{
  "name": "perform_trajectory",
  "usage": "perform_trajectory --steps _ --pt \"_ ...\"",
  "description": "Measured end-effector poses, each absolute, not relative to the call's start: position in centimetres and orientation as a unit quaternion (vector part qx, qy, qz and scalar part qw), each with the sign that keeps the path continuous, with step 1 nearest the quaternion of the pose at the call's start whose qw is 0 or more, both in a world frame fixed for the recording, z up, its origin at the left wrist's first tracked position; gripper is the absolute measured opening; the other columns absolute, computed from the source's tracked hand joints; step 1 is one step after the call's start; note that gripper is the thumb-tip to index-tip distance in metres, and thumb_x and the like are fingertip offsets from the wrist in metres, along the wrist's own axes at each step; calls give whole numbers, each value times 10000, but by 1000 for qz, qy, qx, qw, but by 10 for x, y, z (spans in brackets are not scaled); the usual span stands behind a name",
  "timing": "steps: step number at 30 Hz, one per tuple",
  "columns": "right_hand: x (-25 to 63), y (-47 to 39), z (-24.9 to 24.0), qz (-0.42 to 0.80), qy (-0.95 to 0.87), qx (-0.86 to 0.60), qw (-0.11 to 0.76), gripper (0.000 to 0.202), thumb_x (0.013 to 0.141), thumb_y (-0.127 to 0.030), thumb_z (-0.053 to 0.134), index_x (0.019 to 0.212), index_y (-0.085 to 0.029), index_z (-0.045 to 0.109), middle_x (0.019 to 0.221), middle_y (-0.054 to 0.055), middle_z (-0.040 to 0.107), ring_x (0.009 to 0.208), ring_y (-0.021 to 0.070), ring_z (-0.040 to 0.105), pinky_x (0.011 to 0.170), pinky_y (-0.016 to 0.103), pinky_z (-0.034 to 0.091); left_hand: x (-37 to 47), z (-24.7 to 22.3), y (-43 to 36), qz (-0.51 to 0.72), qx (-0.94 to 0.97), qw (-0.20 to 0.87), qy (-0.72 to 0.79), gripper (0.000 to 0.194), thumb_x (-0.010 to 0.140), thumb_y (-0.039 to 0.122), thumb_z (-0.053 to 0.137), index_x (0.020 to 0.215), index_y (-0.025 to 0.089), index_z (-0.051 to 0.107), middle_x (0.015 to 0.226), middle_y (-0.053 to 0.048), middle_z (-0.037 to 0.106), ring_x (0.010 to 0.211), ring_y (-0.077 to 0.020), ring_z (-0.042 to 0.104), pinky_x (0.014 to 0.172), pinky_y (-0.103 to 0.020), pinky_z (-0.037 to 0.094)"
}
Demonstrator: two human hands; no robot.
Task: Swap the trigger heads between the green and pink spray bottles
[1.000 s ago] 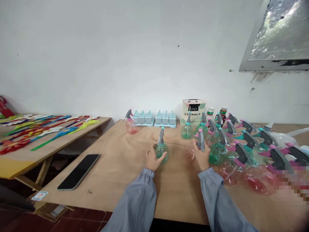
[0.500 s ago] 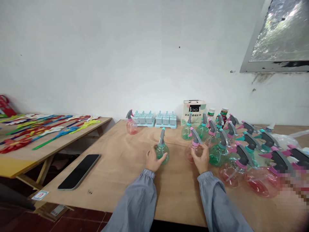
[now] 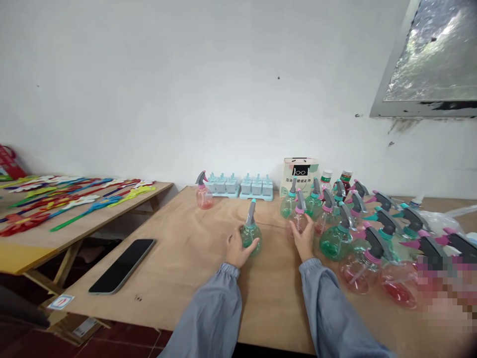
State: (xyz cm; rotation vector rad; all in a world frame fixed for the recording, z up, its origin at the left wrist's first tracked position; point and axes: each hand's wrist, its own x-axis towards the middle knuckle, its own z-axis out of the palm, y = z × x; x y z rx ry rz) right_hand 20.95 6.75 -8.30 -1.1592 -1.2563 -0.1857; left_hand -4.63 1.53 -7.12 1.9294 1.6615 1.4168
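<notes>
In the head view my left hand [image 3: 238, 248] is closed around the lower left side of a clear green spray bottle [image 3: 253, 233] with a grey and teal head. This bottle stands upright on the wooden table. My right hand [image 3: 304, 237] grips a clear pink spray bottle [image 3: 297, 220] from its near right side, thumb to the left. Its grey and pink head points upward, and the fingers partly hide the body. Close to the right hand is another green spray bottle [image 3: 334, 243], and a pink one [image 3: 358, 268] is nearer to me.
More green and pink spray bottles crowd the table's right side. Behind are a paper bag [image 3: 299, 179], capped bottles [image 3: 346, 178] and light-blue popsicle molds [image 3: 257, 188]. A single pink spray bottle [image 3: 204, 197] stands at back left. A phone [image 3: 122, 266] lies left. Felt flowers cover a side table [image 3: 70, 238].
My right hand has moved the pink spray bottle a little farther away, and its head has turned. My left hand keeps its grip on the green bottle in nearly the same place.
</notes>
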Motion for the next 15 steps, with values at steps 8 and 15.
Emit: perform_trajectory --steps 8,15 --pt "181 18 -70 -122 -589 -371 707 668 848 -434 600 1402 -200 310 1454 208 358 1410 342 371 1089 628 382 -37 -78 8 476 694 184 508 660 822 528 628 1335 175 409 1296 -181 595 1267 -317 559 1083 -510 401" --pt "134 -2 -53 119 -681 -389 609 767 803 -387 688 1453 -225 314 1432 161 472 1346 300 473 1125 549 395 -30 -86 -2 413 820 170 358 603 898 496 533 1385 159 414 1372 -176 554 1290 -287 526 1091 -472 417"
